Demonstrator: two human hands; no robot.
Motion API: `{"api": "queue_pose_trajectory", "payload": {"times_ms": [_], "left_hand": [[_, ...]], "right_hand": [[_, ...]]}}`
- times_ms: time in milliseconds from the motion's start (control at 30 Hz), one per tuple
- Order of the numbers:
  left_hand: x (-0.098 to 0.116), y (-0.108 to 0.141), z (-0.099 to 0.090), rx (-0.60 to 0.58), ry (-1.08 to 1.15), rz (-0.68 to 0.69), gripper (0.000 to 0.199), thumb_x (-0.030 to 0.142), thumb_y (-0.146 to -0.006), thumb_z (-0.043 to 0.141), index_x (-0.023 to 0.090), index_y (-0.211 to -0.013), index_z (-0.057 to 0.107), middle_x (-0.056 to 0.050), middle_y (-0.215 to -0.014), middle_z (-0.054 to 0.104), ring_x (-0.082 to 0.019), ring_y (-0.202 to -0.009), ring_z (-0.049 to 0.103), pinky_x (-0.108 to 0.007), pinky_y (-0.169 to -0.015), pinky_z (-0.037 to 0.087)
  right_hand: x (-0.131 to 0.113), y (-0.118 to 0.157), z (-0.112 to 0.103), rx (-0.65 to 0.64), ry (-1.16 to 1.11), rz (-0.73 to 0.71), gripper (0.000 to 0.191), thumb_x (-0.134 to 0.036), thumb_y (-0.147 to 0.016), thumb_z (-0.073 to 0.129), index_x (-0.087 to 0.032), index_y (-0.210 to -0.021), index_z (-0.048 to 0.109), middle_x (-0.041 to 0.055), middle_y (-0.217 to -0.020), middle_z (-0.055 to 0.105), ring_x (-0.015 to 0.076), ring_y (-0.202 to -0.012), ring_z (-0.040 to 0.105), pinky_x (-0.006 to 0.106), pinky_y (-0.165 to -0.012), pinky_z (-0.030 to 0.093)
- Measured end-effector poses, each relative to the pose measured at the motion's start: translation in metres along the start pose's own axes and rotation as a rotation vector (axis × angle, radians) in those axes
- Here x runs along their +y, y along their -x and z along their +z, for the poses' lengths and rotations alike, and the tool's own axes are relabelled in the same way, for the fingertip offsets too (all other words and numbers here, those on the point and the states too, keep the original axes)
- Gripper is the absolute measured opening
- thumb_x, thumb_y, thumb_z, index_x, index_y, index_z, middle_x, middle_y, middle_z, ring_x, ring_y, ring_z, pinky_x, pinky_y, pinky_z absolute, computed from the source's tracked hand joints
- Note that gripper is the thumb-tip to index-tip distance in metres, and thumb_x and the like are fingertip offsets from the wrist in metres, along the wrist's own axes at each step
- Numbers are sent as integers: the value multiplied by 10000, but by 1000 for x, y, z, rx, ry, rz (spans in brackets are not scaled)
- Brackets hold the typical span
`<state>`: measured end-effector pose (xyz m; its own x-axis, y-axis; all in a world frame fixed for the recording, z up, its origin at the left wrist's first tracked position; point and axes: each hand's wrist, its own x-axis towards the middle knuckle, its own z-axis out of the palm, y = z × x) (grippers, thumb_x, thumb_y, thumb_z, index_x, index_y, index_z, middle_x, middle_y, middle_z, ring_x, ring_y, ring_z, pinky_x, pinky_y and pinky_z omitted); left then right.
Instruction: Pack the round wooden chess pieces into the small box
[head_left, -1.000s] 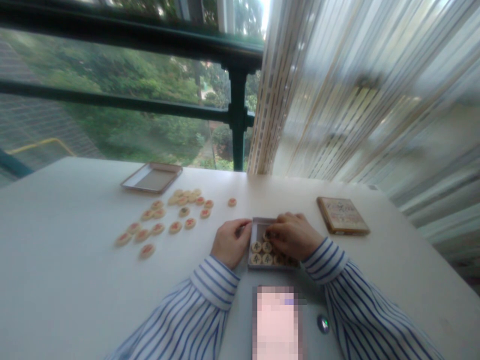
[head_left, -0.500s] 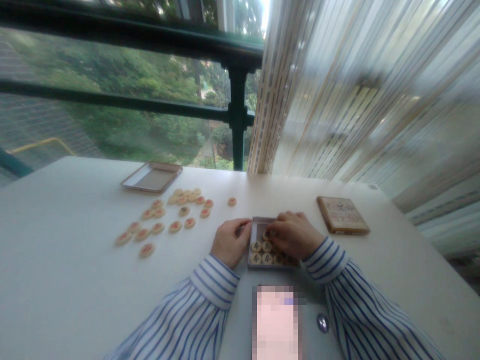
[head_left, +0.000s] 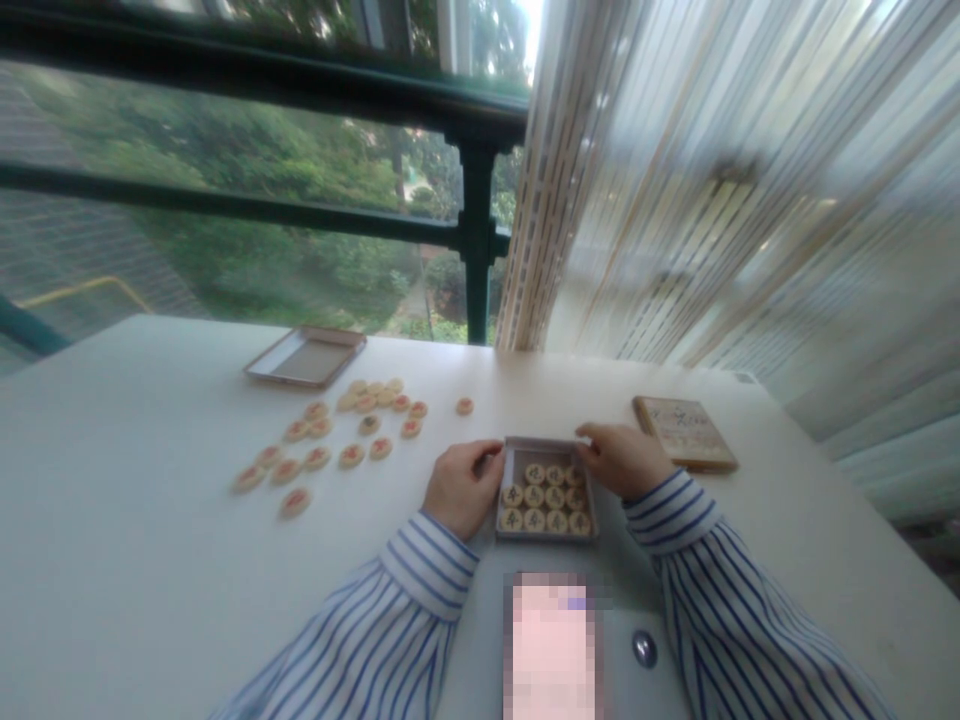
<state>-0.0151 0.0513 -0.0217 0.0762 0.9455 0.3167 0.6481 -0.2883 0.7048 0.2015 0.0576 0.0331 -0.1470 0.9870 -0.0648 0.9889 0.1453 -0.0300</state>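
A shallow square box (head_left: 546,537) stands on the table in front of me, with several round wooden Chinese chess pieces (head_left: 555,497) with dark characters in rows inside. Its upper left corner holds no piece. My left hand (head_left: 463,488) grips the box's left wall, fingers curled and thumb at the upper corner. At the right wall is my right hand (head_left: 626,460), its fingertips bent against the upper right edge and partly covering a piece there. To the left, several loose chess pieces (head_left: 317,457) lie scattered, mostly with red characters.
An open box lid (head_left: 306,358) lies at the back left. A flat tan box (head_left: 688,433) with writing rests at the right. Near me are a pixelated phone-like rectangle (head_left: 553,640) and a shiny oval object (head_left: 644,648). A green railing (head_left: 474,230) and striped curtain border the white table (head_left: 150,560).
My right hand has withdrawn from inside the box to its right edge, uncovering the rows of pieces. My left hand has stayed at the left wall.
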Motion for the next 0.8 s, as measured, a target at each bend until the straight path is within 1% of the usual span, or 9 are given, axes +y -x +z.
{"api": "queue_pose_trajectory", "payload": {"times_ms": [100,233,400,800], "left_hand": [[-1,0,1,6,-15,11,270,360,-738,519,191,-902,650,-45,-877,680,-181,-834,612,-323,-775,476],[-2,0,2,9,-23,30,265,351,-727,533,191,-902,651,-42,-876,681,-181,-834,613,-324,-777,477],[-1,0,2,20,-21,35,255,332,-720,542,189,-900,654,-36,-870,682,-177,-825,613,-323,-775,480],[-2,0,3,10,-8,5,255,333,-725,540,186,-900,654,-39,-887,677,-177,-844,607,-324,-793,473]], "right_hand": [[1,-1,5,-51,31,-10,306,-331,-841,339,-245,-968,604,63,-846,654,194,-797,585,281,-637,359],[-1,-4,8,-65,50,-34,312,-281,-839,320,-211,-872,623,80,-849,657,187,-805,589,271,-650,356],[-3,-5,7,-102,63,-21,315,-262,-839,319,-187,-863,624,94,-870,658,188,-825,588,268,-679,358],[-7,-5,6,-97,49,-8,321,-251,-837,320,-177,-862,631,110,-876,657,195,-818,586,276,-673,354]]}}
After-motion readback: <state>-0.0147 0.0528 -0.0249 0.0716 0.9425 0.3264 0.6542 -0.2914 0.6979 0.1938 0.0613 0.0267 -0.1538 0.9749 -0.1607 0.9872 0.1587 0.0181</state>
